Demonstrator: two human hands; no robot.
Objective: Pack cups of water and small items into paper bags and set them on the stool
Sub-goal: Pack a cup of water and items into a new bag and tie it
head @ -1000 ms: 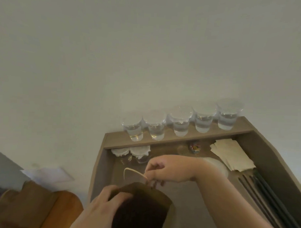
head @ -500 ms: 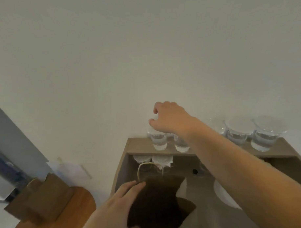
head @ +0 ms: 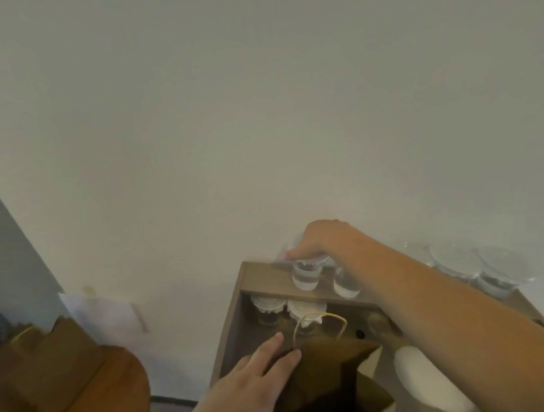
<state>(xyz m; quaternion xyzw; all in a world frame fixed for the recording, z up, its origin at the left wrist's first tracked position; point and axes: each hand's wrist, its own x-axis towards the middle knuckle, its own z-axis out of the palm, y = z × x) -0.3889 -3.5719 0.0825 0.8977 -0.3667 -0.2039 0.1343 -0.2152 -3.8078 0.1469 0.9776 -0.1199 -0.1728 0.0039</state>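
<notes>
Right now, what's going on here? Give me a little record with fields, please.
right hand: grips the leftmost cup of water from above, on the shelf
left hand: flat fingers on the open paper bag
other cups: stand further right
stool: bears another bag

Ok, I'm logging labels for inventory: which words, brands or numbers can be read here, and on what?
None can be read.
No print shows on the paper bag or on any cup of water.
The white sheet by the wall has a faint pinkish mark, too blurred to read.
</notes>
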